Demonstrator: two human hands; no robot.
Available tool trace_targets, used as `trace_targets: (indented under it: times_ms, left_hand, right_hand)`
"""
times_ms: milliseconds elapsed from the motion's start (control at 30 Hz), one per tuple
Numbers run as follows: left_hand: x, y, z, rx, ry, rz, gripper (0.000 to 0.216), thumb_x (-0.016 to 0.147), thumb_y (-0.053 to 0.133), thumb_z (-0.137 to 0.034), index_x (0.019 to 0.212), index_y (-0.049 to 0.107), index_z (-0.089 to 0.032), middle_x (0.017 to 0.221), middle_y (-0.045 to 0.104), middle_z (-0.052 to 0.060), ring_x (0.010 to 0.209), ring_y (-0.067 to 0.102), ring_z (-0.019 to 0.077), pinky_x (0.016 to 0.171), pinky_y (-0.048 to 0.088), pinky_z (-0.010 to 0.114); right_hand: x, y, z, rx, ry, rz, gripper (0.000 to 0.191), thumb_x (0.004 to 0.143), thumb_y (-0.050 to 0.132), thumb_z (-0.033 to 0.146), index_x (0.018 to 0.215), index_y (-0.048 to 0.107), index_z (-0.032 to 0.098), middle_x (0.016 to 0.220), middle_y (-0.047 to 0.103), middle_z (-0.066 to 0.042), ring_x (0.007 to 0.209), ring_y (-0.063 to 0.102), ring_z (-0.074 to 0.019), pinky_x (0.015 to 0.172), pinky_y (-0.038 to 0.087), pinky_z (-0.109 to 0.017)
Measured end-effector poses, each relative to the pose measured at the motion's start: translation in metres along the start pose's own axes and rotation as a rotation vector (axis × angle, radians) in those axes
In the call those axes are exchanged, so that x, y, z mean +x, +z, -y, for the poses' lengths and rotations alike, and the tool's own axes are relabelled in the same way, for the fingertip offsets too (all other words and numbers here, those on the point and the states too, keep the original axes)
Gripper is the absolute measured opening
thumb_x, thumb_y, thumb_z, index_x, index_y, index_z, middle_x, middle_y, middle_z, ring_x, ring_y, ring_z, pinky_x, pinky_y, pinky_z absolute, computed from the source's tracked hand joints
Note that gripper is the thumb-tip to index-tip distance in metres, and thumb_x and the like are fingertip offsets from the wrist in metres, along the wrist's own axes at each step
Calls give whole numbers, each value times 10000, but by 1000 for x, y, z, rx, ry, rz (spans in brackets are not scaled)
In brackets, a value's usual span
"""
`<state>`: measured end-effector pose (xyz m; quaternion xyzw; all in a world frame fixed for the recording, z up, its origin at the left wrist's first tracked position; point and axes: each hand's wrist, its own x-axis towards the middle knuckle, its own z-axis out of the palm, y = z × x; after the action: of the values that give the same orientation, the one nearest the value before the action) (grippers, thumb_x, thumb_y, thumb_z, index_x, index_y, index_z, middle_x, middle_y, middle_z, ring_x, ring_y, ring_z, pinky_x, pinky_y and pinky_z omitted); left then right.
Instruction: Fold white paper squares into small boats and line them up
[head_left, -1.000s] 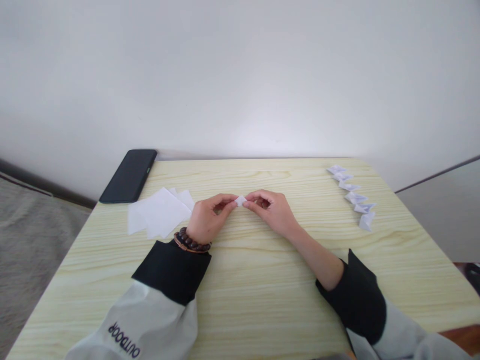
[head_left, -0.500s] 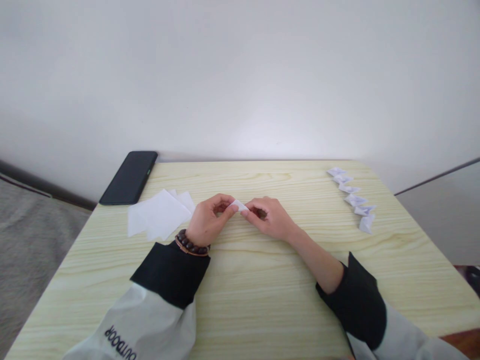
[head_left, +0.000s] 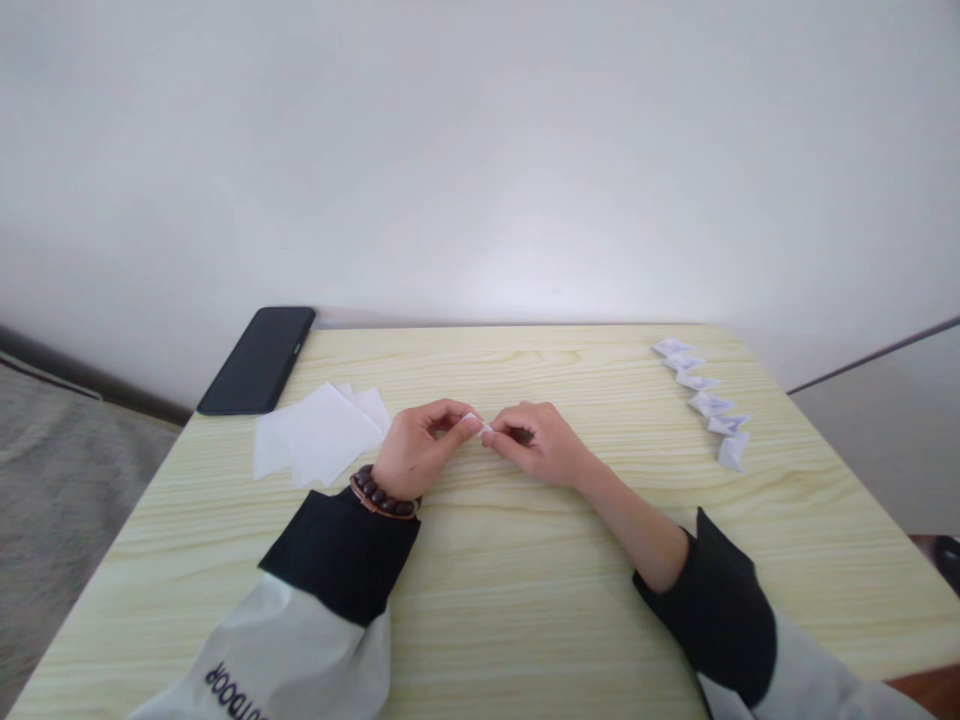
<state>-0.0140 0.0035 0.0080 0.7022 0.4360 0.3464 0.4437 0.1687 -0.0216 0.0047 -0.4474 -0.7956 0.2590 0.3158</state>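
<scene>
White paper [head_left: 487, 428] — pinched between left hand [head_left: 412, 452] and right hand [head_left: 541, 447] — appears part-folded; six folded shapes [head_left: 709, 404] rightward look complete, flat sheets [head_left: 330, 436] leftward unworked.

Fingers [head_left: 457, 434] partly hide the paper [head_left: 486, 429], its shape too small to tell. The bottom edge cuts the left sleeve [head_left: 315, 620] at seven o'clock and the right sleeve [head_left: 724, 620] at four; the right edge cuts an unidentifiable dark thing [head_left: 949, 561] past three.

Prob. home rm, pale wood-grain table [head_left: 517, 600] against plain wht wall [head_left: 480, 170], grey carpet-like surface [head_left: 67, 530] alongside
</scene>
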Motion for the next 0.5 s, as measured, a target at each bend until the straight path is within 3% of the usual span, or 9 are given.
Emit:
trace_targets:
  times_ms: [167, 267, 500]
  left_hand:
    - [1, -1, 2, -74, -47, -3, 280, 734, 644, -413, 776, 689, -140, 754, 714, 43, 692, 636, 161, 679, 508, 265]
    - [2, -2, 2, -78, -86, 5, 324, 746, 625, -446, 812, 702, -138, 736, 719, 43, 674, 642, 156, 665, 517, 252]
    - [0, -3, 4, -111, -95, 102, 314, 776, 606, -430, 890, 690, -151, 778, 734, 37, 716, 665, 152, 718, 525, 242]
  right_hand:
    - [-1, 0, -2, 36, 11, 20, 274, 874, 462, 279, 647, 568, 168, 544, 496, 34, 507, 417, -78, 525, 309, -207]
    - [-2, 0, -5, 123, 28, -35, 251, 870, 461, 257, 664, 564, 159, 563, 484, 30, 513, 408, -77, 506, 299, -201]
    - [-1, 0, -5, 169, 60, -79, 283, 876, 457, 281, 622, 493, 162, 537, 412, 40, 500, 370, -75, 484, 269, -204]
